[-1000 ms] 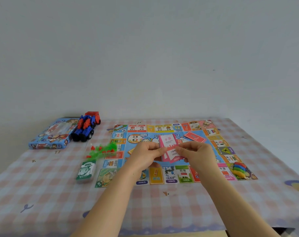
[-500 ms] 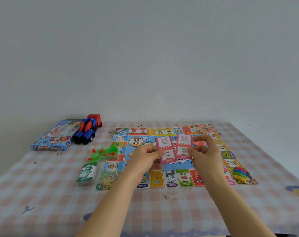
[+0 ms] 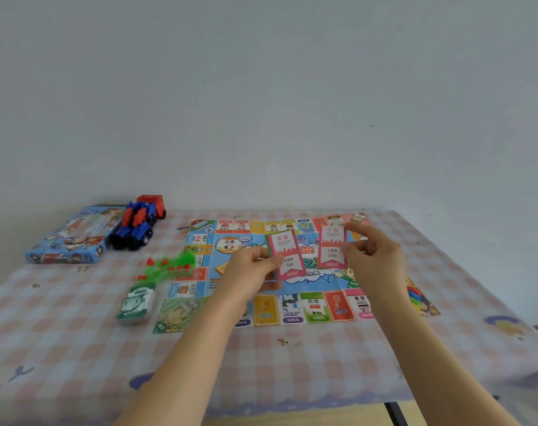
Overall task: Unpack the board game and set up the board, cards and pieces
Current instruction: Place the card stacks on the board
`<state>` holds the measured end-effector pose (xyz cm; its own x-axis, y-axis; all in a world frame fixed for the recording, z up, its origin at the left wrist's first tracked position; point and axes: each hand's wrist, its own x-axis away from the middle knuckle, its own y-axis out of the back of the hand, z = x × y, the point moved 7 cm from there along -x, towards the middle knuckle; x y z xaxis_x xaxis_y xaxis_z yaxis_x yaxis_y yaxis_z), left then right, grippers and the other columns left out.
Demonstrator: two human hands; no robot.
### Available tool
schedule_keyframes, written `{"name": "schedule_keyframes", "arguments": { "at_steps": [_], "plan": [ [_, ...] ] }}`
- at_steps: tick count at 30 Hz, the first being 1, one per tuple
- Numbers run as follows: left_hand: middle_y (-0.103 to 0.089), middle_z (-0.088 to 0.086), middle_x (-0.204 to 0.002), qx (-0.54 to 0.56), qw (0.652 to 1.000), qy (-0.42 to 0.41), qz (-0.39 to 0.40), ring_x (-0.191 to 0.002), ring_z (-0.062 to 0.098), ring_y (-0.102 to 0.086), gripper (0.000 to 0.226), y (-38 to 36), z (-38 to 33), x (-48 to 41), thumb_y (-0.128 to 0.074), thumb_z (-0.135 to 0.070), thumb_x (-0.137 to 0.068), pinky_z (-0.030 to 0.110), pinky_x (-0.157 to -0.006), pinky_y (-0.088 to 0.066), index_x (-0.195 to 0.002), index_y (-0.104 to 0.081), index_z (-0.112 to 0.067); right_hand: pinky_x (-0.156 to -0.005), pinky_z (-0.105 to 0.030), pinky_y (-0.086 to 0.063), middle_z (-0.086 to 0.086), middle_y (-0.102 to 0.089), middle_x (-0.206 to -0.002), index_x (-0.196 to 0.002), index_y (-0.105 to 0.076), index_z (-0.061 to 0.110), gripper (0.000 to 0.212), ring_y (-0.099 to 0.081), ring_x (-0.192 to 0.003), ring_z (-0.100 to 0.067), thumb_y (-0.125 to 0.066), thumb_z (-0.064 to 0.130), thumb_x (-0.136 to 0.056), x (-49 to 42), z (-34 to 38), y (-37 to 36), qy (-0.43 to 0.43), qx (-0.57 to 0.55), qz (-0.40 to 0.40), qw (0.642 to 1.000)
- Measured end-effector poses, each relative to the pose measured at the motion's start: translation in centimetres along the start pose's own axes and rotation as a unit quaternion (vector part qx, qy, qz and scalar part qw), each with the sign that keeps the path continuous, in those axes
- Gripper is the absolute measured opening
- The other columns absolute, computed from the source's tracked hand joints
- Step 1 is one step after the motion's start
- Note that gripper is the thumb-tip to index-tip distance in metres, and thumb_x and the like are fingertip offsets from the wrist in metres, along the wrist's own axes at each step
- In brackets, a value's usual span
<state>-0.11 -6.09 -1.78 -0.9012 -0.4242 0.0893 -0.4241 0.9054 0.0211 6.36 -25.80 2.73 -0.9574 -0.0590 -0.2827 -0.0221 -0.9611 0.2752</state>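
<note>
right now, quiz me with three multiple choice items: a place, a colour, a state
1. Where does the green pack lie? A on the game box; B left of the board; C in a hand.
2. What colour are the held cards? A yellow; B black; C pink.
3. What is the right hand doing? A pinching one card; B lying flat; C gripping the truck.
Answers: B, it lies just beside the board's left edge; C, both faces are pink; A, it pinches the 2000 card.
</note>
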Motion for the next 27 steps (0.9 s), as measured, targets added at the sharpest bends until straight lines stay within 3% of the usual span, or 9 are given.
{"name": "schedule_keyframes", "arguments": {
  "at_steps": [2, 5, 9, 13, 17, 21, 27],
  "plan": [
    [-0.072, 0.009, -0.095, 0.013, 1.000, -0.003, 0.015, -0.077, 0.017, -0.070, 0.005, -1.5, -0.3, 0.0, -0.062, -0.014, -0.090, 0.024, -0.059, -0.058, -0.094, -0.064, -0.011, -0.054, -0.034, -0.055, 0.003, -0.070, -0.073, -0.111, -0.062, 0.033, 0.026, -0.070, -0.068, -0.010, -0.063, 0.017, -0.089, -0.3, 0.2, 1.0, -0.010, -0.017, -0.009, 1.000],
    [-0.072, 0.009, -0.096, 0.014, 0.999, -0.017, 0.035, -0.074, 0.016, -0.071, 0.010, -3.9, -0.9, 0.0, -0.061, -0.015, -0.091, 0.024, -0.060, -0.058, -0.098, -0.064, -0.009, -0.060, -0.037, -0.056, 0.003, -0.071, -0.072, -0.103, -0.067, 0.025, 0.017, -0.070, -0.064, -0.010, -0.065, 0.016, -0.088, -0.7, 0.0, 3.2, -0.036, -0.050, -0.038, 0.997],
    [-0.072, 0.007, -0.094, -0.001, 0.999, -0.021, 0.044, -0.076, 0.015, -0.070, 0.010, -5.9, -0.8, 0.0, -0.060, -0.016, -0.091, 0.024, -0.061, -0.058, -0.099, -0.064, -0.010, -0.042, -0.021, -0.049, 0.001, -0.071, -0.073, -0.093, -0.070, 0.020, 0.009, -0.064, -0.048, -0.002, -0.066, 0.015, -0.087, -0.4, -1.3, 6.3, -0.069, -0.054, -0.064, 0.994],
    [-0.072, 0.004, -0.096, -0.036, 0.998, -0.022, 0.047, -0.083, 0.017, -0.071, 0.010, -7.8, 0.0, 0.1, -0.061, -0.021, -0.091, 0.038, -0.077, -0.059, -0.098, -0.065, -0.014, -0.043, -0.020, -0.049, 0.002, -0.070, -0.070, -0.090, -0.071, 0.016, 0.007, -0.065, -0.048, -0.004, -0.069, 0.012, -0.085, 1.0, -3.7, 8.3, -0.121, -0.050, -0.065, 0.989],
    [-0.072, 0.002, -0.092, -0.037, 0.998, -0.020, 0.051, -0.078, 0.014, -0.071, 0.006, -9.2, 0.3, 0.6, -0.061, -0.021, -0.091, 0.030, -0.069, -0.059, -0.093, -0.065, -0.017, -0.032, -0.011, -0.033, -0.003, -0.065, -0.063, -0.089, -0.070, 0.008, 0.007, -0.049, -0.032, 0.001, -0.071, 0.008, -0.082, 2.2, -5.3, 10.3, -0.139, -0.017, -0.057, 0.988],
    [-0.071, 0.001, -0.090, -0.045, 0.998, -0.027, 0.045, -0.076, 0.013, -0.070, 0.008, -9.6, 0.2, 0.9, -0.061, -0.021, -0.091, 0.024, -0.061, -0.055, -0.096, -0.065, -0.015, -0.033, -0.010, -0.033, -0.002, -0.065, -0.061, -0.081, -0.071, 0.009, 0.005, -0.049, -0.033, 0.004, -0.075, 0.009, -0.078, 2.6, -6.2, 11.2, -0.142, 0.033, -0.046, 0.988],
    [-0.070, 0.001, -0.093, -0.046, 0.998, -0.018, 0.036, -0.082, 0.016, -0.070, 0.013, -9.0, 0.3, 0.7, -0.061, -0.022, -0.091, 0.034, -0.075, -0.059, -0.101, -0.064, -0.015, -0.040, -0.010, -0.037, 0.004, -0.068, -0.064, -0.075, -0.071, 0.019, 0.008, -0.055, -0.043, 0.001, -0.075, 0.012, -0.079, 2.3, -5.3, 12.3, -0.106, 0.059, -0.093, 0.988]
  ]
}}
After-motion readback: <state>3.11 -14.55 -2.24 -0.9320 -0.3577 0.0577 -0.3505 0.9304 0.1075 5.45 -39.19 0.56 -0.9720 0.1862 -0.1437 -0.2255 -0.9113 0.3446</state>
